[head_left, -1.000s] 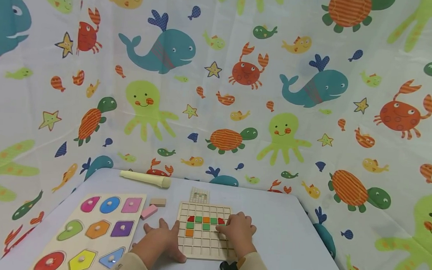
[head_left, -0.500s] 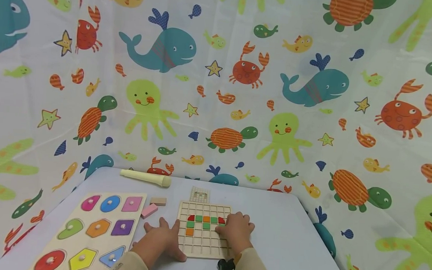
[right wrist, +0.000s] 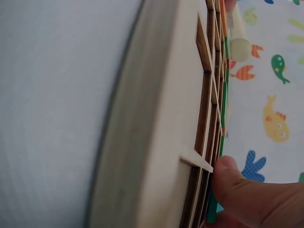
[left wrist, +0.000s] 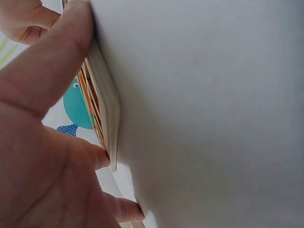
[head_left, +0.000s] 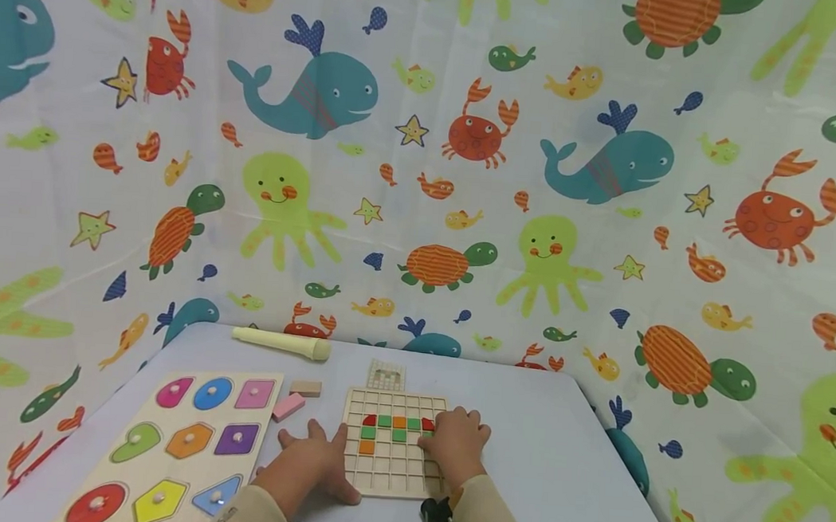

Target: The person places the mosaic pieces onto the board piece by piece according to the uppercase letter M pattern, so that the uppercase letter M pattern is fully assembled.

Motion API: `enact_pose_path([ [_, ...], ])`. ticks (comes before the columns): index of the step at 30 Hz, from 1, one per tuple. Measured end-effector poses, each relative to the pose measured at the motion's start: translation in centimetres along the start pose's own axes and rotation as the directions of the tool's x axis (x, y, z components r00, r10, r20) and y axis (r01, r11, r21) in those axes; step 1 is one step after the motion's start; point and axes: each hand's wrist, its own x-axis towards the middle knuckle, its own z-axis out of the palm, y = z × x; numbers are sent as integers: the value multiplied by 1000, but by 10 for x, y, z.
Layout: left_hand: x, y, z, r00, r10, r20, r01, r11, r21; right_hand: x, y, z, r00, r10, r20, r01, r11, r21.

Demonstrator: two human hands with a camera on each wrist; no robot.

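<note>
A wooden grid board (head_left: 393,483) lies flat on the white table. Coloured tiles fill some cells: a row of red, green and orange ones, with a green tile (head_left: 398,435) and an orange tile (head_left: 367,447) below. My left hand (head_left: 311,462), fingers spread, touches the board's left edge and near corner; the left wrist view shows its thumb (left wrist: 52,61) along the side. At the board's right side, my right hand (head_left: 460,447) has its fingers curled at a green tile (right wrist: 212,206), with the thumb (right wrist: 232,175) against it. The hand hides most of that tile.
A knob puzzle board (head_left: 186,406) with coloured shapes lies on the left. Beside it are a pink block (head_left: 288,407) and a plain wooden block (head_left: 305,388). A small patterned card (head_left: 386,376) sits behind the grid; a cream microphone-shaped object (head_left: 284,343) lies at the back.
My right hand has shifted slightly, its fingers lower over the green tile, which now shows less. The left hand stays at the board's edge.
</note>
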Motion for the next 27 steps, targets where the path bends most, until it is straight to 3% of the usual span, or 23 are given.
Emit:
enact_pose_path([
  [10, 2, -1, -1, 1000, 6, 4, -6, 1000, -3, -1, -7, -3, 1000, 14, 1, -14, 1000, -16],
  [19, 2, 1, -3, 1000, 10, -18, -9, 999, 30, -5, -6, -12, 999, -40, -18, 40, 998, -45],
  [27, 4, 0, 1, 1000, 9, 1, -9, 999, 31, -12, -3, -14, 999, -27, 17, 28, 998, -57],
])
